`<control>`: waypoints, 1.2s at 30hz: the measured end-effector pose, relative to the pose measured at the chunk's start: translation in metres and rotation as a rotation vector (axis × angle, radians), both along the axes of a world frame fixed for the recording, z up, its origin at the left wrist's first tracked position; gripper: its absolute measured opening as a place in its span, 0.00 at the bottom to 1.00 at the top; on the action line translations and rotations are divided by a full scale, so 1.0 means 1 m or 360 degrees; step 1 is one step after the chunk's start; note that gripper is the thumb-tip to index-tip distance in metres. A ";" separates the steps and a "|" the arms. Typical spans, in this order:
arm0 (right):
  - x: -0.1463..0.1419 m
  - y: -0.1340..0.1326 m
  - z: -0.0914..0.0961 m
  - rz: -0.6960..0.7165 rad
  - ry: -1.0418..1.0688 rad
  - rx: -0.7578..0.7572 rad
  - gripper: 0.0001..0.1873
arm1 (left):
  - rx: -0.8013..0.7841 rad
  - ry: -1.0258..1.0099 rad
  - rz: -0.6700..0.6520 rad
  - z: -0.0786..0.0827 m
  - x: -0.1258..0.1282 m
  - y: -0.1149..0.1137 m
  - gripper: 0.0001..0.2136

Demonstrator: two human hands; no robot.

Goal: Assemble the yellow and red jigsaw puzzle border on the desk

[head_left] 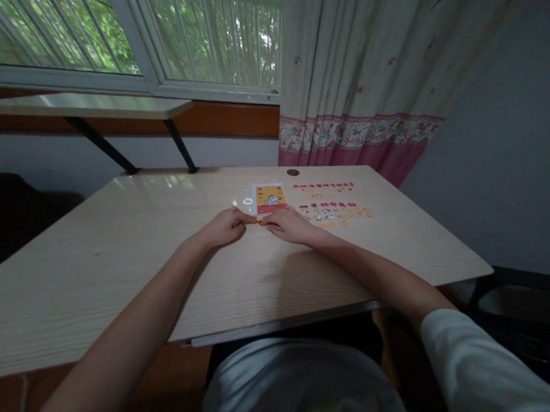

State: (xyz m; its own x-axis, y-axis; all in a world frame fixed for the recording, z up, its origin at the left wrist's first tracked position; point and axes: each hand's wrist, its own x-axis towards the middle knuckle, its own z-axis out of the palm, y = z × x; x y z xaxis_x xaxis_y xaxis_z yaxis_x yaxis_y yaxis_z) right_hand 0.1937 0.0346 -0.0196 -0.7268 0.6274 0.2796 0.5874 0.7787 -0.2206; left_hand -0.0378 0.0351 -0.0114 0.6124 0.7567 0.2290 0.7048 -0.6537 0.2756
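Note:
Small jigsaw puzzle pieces (pixel 258 220), yellow and red, lie on the table between my fingertips, just below a picture card (pixel 271 197). My left hand (pixel 228 225) reaches in from the left, fingers curled and the fingertips pressed on the pieces' left side. From the right, my right hand (pixel 288 223) holds the same pieces, thumb and finger together. My fingers cover part of them. The card shows a white animal on yellow over a red band. Right of my right hand, loose puzzle pieces (pixel 324 215) in red, white and yellow lie in rows.
The wooden table (pixel 178 295) has a round cable hole (pixel 293 172) near its back edge. A raised shelf (pixel 88 106) on black legs stands at the back left. A curtain (pixel 342 75) hangs beside the window behind. A dark chair (pixel 521 310) stands at right.

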 end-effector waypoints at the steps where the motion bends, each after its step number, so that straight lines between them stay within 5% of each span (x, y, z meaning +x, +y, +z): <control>1: 0.000 0.000 0.000 0.0003 -0.0011 -0.0005 0.12 | -0.0017 -0.0006 0.0028 0.000 -0.001 0.000 0.23; 10: 0.001 0.000 -0.002 0.0016 0.0032 0.0003 0.12 | 0.0020 -0.0095 -0.0178 -0.005 -0.002 0.005 0.24; 29: -0.001 0.003 0.001 0.0011 -0.0019 0.0079 0.12 | 0.0208 0.0303 -0.0047 0.007 0.016 -0.007 0.13; 36: -0.002 0.004 0.002 0.0022 -0.0069 0.0112 0.13 | 0.0172 0.0218 -0.0074 0.003 0.012 -0.006 0.15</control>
State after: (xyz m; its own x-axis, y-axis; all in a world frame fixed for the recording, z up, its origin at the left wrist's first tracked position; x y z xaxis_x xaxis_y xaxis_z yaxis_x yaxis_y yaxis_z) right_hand 0.1919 0.0384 -0.0175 -0.7477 0.5970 0.2908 0.5841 0.7996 -0.1398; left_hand -0.0259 0.0295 -0.0083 0.6773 0.7022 0.2197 0.6991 -0.7072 0.1052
